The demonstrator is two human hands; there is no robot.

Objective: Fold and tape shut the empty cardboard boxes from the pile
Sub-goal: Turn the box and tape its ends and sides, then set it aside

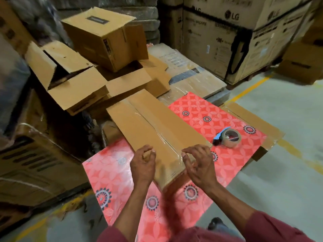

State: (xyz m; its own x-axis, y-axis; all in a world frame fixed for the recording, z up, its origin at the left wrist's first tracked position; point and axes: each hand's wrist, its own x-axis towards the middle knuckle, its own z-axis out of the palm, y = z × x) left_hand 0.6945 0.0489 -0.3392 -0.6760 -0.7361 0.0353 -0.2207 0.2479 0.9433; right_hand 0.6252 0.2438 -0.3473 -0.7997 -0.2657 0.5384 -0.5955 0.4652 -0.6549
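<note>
Cardboard box [157, 126], taped along its seam, lies mid-frame on a red sheet [201, 110] (tape roll [231, 137] right); left hand [143, 163] and right hand [199, 163] hover curled, empty.

Dim warm light; left edge blurred (wide-angle warp); tape glare.

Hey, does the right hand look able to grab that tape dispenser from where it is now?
Probably yes. The tape dispenser sits in the open on the red cloth, just right of the taped box, and nothing lies between it and the right hand.
</note>
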